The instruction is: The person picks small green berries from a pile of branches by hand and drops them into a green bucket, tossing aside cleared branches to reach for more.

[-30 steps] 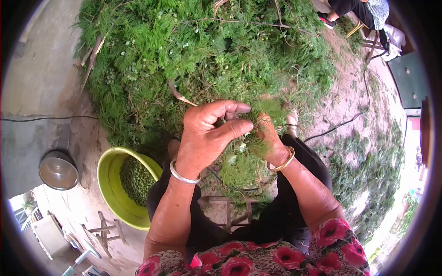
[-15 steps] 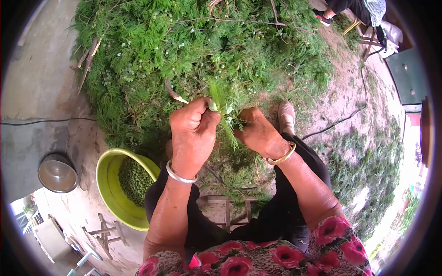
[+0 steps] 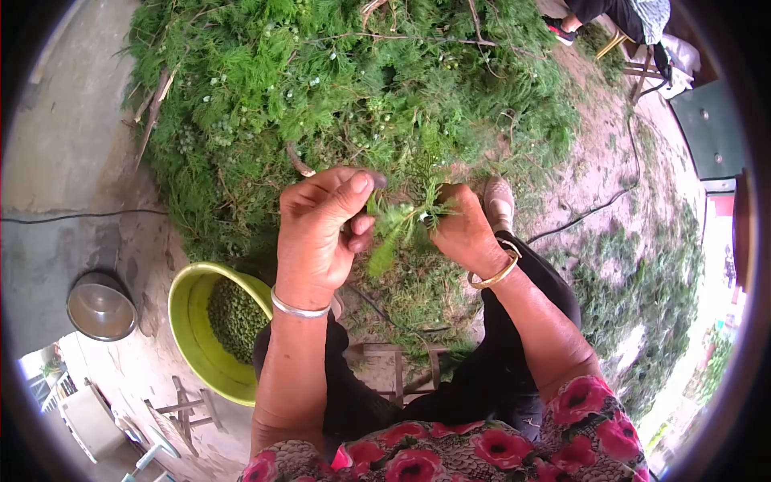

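Between my hands is a small green sprig [image 3: 401, 215] with feathery leaves, partly blurred. My right hand [image 3: 466, 233], with a gold bangle at the wrist, is closed round the sprig's right side. On its left, my left hand [image 3: 325, 221], with a silver bangle, has its thumb and fingers curled beside the leaves; what lies between its fingertips is too small to make out. Beyond both hands spreads a large heap of green branches [image 3: 321, 88]. A yellow-green bucket [image 3: 186, 341] holding many small green cones [image 3: 237, 320] stands at my left knee.
A metal bowl [image 3: 101, 305] lies at the left on the ground. Small wooden stools [image 3: 189, 406] stand at the lower left. A black cable [image 3: 590, 213] crosses the ground at the right. Another person's leg and foot [image 3: 562, 30] show at the top right, near a green box [image 3: 707, 132].
My left hand has moved slightly left and turned, its fingers looser. My right hand has shifted slightly right with the sprig, whose leafy tip now hangs lower between my hands.
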The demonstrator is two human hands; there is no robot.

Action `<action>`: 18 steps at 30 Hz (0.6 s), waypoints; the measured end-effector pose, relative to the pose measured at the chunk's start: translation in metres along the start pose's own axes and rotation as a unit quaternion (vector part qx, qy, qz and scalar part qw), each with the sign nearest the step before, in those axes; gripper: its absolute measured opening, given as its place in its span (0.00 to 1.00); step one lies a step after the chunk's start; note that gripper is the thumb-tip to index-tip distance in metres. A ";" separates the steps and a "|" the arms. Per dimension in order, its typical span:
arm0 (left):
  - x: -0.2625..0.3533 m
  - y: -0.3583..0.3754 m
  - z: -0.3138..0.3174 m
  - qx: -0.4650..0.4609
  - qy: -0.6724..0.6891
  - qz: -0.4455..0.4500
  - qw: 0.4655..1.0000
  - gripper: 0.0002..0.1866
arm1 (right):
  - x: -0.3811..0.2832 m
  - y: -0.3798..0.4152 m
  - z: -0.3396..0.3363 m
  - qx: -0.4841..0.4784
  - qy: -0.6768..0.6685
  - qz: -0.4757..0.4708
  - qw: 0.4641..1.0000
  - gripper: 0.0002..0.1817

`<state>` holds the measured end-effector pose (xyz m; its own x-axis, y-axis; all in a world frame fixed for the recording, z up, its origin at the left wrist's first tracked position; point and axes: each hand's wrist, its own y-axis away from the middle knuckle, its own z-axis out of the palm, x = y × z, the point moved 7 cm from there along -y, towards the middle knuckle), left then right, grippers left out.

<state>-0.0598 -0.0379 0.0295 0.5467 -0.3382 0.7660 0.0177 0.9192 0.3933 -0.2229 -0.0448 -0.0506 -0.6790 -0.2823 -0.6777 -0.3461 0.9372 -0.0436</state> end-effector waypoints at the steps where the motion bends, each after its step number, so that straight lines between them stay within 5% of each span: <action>1: -0.001 0.000 0.000 -0.001 0.000 -0.001 1.000 0.08 | -0.008 -0.001 -0.002 -0.036 0.044 -0.010 0.998 0.12; 2: -0.001 0.001 0.002 -0.017 -0.045 0.001 0.999 0.08 | -0.003 0.002 0.004 -0.036 0.044 -0.010 0.998 0.12; 4: 0.000 0.001 0.006 -0.047 -0.110 0.009 0.993 0.07 | -0.009 0.013 -0.013 0.184 -0.033 -0.105 0.977 0.11; 8: 0.003 0.001 0.004 -0.063 -0.296 0.034 0.953 0.08 | -0.004 0.002 0.004 0.011 0.032 0.001 0.999 0.12; 10: 0.001 0.005 0.006 -0.055 -0.280 0.022 0.958 0.08 | 0.039 0.012 0.031 0.116 -0.137 0.096 0.979 0.11; 11: -0.002 0.006 0.008 -0.039 -0.265 0.008 0.963 0.08 | 0.031 -0.004 0.030 0.199 -0.318 0.105 0.921 0.10; 12: 0.001 0.006 0.006 -0.004 -0.272 0.044 0.961 0.08 | 0.011 0.009 0.010 0.107 -0.015 0.033 0.994 0.08; 13: 0.005 0.007 0.004 0.031 -0.278 0.080 0.957 0.09 | 0.033 0.007 0.032 0.051 -0.125 0.124 0.983 0.08; 14: 0.011 0.007 0.004 0.047 -0.272 0.117 0.954 0.09 | -0.006 0.001 -0.002 -0.078 0.000 0.191 0.978 0.10; 15: 0.016 0.008 0.003 0.066 -0.266 0.154 0.949 0.09 | -0.008 -0.005 -0.001 -0.110 -0.022 0.233 0.966 0.11; 18: 0.020 0.011 0.008 0.083 -0.301 0.256 0.915 0.06 | -0.018 -0.006 -0.009 -0.046 -0.062 0.198 0.977 0.08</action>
<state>-0.0550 -0.0366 0.0532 -0.1124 0.0323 0.9931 -0.2655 0.9622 -0.0614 -0.2142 -0.0473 -0.0320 -0.6898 0.1302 -0.7122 -0.1341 0.9437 0.3023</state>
